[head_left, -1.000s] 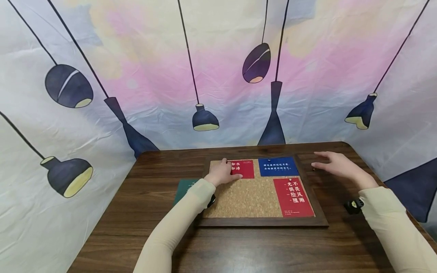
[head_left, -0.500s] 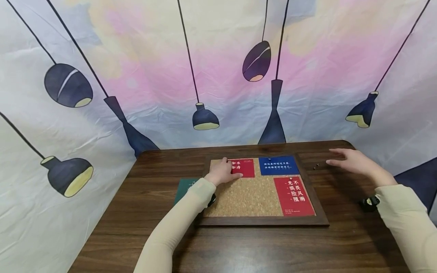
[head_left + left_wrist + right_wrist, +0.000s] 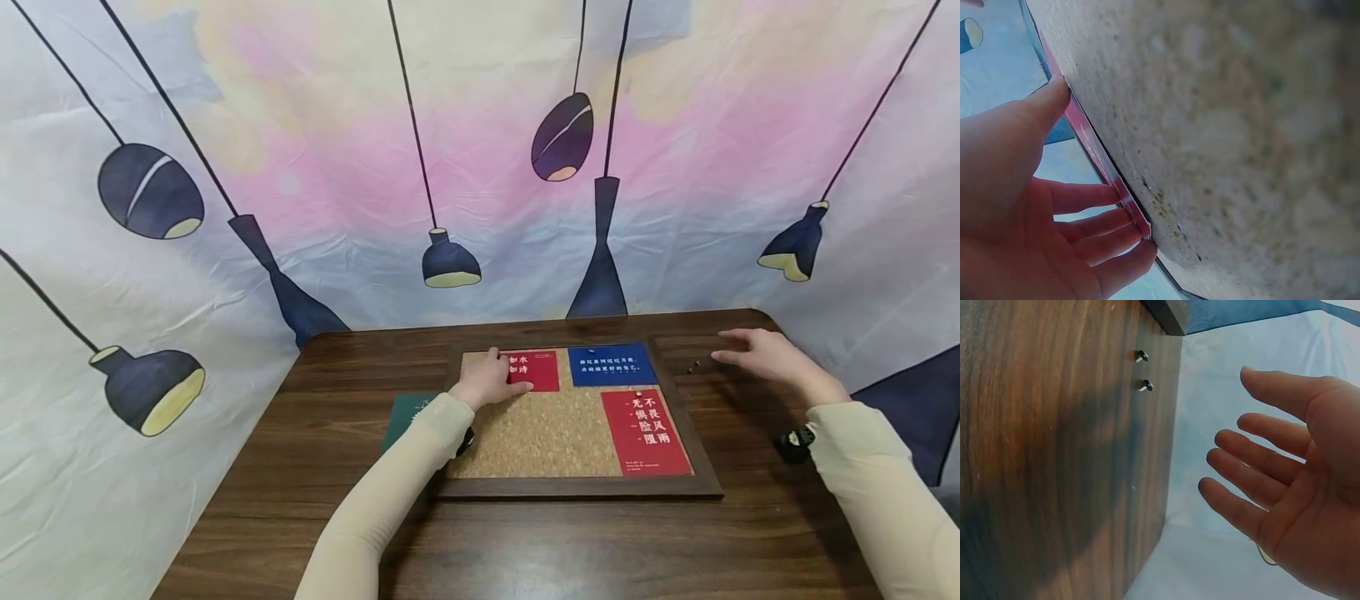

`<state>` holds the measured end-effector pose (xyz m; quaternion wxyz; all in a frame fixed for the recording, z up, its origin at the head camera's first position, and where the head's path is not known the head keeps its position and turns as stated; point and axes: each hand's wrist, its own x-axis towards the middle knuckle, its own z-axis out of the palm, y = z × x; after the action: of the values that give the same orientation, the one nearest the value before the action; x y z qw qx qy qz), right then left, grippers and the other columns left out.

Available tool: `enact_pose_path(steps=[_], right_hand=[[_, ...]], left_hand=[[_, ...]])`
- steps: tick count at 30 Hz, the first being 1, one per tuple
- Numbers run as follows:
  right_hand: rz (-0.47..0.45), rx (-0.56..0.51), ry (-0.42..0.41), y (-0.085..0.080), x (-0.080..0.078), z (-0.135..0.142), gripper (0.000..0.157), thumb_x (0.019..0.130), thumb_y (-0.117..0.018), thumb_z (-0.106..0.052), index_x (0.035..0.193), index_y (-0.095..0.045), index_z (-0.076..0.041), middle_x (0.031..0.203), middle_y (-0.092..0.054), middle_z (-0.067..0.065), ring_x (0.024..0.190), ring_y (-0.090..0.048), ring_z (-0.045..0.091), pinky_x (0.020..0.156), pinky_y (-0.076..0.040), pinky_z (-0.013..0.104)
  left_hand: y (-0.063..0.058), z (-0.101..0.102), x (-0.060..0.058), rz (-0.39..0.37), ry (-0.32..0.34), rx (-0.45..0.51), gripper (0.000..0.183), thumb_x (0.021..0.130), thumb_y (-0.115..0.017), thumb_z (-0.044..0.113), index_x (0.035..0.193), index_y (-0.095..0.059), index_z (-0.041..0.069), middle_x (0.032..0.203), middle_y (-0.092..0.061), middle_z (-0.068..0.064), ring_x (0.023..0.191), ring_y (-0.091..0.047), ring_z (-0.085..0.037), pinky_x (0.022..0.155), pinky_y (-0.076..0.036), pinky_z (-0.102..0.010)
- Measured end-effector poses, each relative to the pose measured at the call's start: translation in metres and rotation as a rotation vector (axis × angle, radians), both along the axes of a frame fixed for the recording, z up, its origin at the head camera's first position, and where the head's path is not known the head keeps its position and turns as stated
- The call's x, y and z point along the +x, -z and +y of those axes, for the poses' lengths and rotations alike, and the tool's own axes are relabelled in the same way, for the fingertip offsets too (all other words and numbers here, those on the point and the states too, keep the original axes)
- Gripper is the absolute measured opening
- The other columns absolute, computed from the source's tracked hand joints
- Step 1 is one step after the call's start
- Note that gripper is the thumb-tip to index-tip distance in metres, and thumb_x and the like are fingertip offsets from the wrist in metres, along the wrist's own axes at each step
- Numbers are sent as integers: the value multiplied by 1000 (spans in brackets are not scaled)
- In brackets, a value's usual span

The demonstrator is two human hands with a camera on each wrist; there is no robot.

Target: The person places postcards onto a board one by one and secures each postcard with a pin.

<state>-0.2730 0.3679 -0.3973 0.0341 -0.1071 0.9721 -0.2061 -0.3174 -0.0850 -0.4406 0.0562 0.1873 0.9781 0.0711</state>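
Observation:
My left hand (image 3: 483, 381) rests with its fingers and thumb on a red card (image 3: 542, 371) at the upper left of a framed cork board (image 3: 547, 437). In the left wrist view the fingertips touch this card (image 3: 1088, 134) against the cork, fingers loosely extended. My right hand (image 3: 761, 357) hovers over the table right of the board, its fingers loosely spread and holding nothing. Two small metallic pushpins (image 3: 693, 366) lie on the table just left of it. The right wrist view shows one pushpin (image 3: 1146, 385) beside the other, apart from the hand.
A blue card (image 3: 611, 364) is pinned at the board's upper right. Below it hangs another red card (image 3: 647, 433) with a pin at its top. A green card (image 3: 405, 414) lies left of the board, partly behind the left forearm. A patterned curtain (image 3: 330, 267) stands behind the table.
My right hand has moved right, away from the pushpins, then drifted slightly back left. Both pins now show more plainly. The left hand has stayed on the red card.

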Motion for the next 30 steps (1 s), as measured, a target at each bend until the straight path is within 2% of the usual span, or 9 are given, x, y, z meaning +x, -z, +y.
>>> enact_pose_path(steps=[10, 17, 26, 30], right_hand=[[-57, -42, 59, 17, -11, -8, 69, 103, -58, -36, 141, -40, 19, 139, -41, 45, 125, -41, 62, 97, -39, 69], [-72, -59, 94, 28, -15, -10, 68, 103, -57, -35, 141, -41, 19, 136, -44, 44, 122, -45, 61, 95, -41, 68], [-79, -76, 119, 35, -17, -14, 63, 102, -58, -30, 137, -44, 20, 126, -54, 42, 114, -52, 58, 90, -45, 66], [-100, -103, 108, 35, -18, -14, 64, 101, -61, -29, 136, -44, 21, 113, -63, 36, 104, -59, 52, 86, -48, 62]], left_hand=[[-1, 0, 2, -5, 1, 4, 69, 90, -69, 56, 128, -62, -1, 123, -57, -16, 91, -60, -22, 82, -57, -38], [-2, 1, 3, -3, -8, 4, 69, 89, -70, 54, 129, -62, -1, 123, -57, -16, 94, -60, -23, 84, -57, -39], [-2, 1, 3, 1, -5, 6, 71, 90, -68, 56, 130, -61, -1, 123, -57, -16, 92, -60, -23, 84, -57, -39], [-2, 0, 2, 4, -9, 7, 71, 90, -69, 56, 130, -61, -2, 123, -57, -16, 92, -60, -23, 83, -57, -39]])
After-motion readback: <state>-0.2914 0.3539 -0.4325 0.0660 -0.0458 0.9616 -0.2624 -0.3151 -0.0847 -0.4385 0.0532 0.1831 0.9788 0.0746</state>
